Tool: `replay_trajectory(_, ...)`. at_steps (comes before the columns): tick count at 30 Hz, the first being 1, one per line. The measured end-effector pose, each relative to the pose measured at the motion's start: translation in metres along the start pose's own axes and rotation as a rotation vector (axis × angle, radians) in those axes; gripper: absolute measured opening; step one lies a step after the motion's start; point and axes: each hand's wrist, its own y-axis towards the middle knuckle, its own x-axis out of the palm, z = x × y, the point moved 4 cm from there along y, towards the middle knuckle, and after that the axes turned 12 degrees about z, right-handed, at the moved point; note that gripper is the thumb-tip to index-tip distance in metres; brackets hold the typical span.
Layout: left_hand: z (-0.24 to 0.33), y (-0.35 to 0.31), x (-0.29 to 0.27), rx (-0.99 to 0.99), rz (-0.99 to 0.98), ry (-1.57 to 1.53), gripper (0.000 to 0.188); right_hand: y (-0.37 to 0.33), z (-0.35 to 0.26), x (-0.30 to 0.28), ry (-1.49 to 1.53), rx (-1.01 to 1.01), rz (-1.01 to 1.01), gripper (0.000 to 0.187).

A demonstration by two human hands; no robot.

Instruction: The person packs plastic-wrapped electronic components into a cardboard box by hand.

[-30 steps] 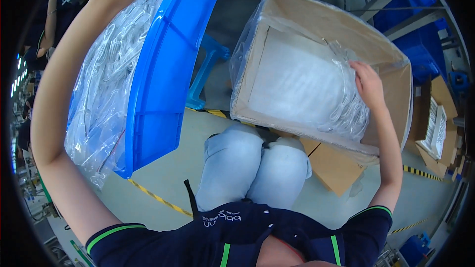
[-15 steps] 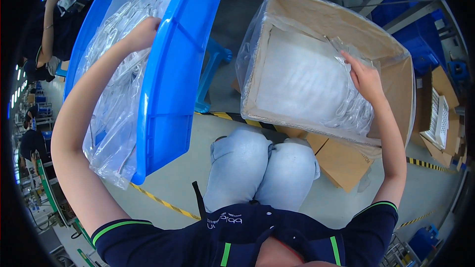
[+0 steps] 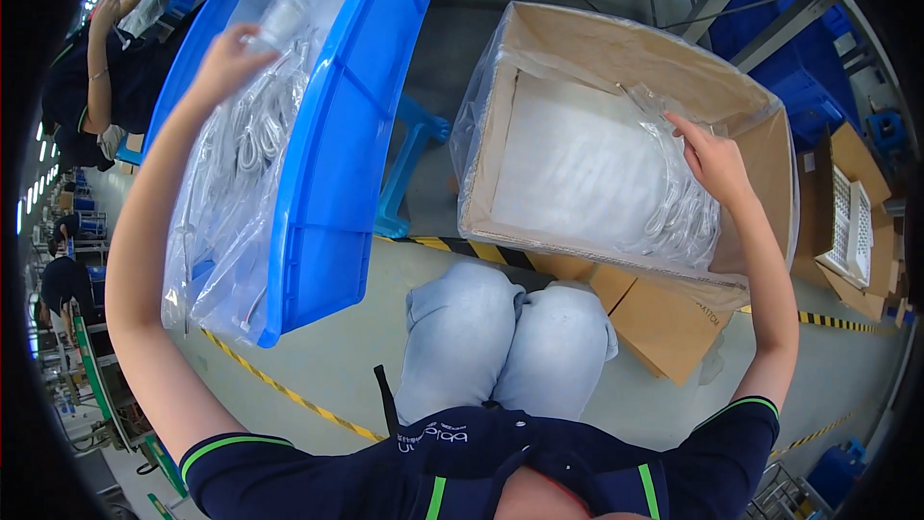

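Left hand (image 3: pixel 229 63): thumb and fingers spread over the blue bin (image 3: pixel 332 149), a blurred clear bag (image 3: pixel 289 14) just beyond them
Right hand (image 3: pixel 716 166): index finger stretched out by the bagged cables (image 3: pixel 685 221), cannot tell whether it pinches any
Bagged cables: at the right inside the cardboard box (image 3: pixel 664 53), more heaped in the blue bin

Factory floor (image 3: pixel 313 342): black-and-yellow ground tape (image 3: pixel 489 253), blue plastic bin (image 3: pixel 332 164), cardboard carton (image 3: pixel 568 34), dark-clad co-worker (image 3: pixel 135 87).

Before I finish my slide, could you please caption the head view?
Left hand over a blue bin of cables, right hand in a carton.
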Motion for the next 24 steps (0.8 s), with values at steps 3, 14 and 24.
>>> replay_trajectory(3,0.023,0.033,-0.061,0.164,0.313,0.108,0.054,0.008,-0.009,-0.010,0.089,0.037,0.089,0.048)
replay_trajectory(14,0.356,-0.035,-0.048,1.586,0.398,0.109,0.015,0.030,-0.035,-0.042,0.812,0.286,0.145,0.029)
replay_trajectory(24,0.416,-0.060,0.079,1.680,0.411,0.087,0.005,0.010,-0.033,-0.081,0.065,0.268,0.934,0.071)
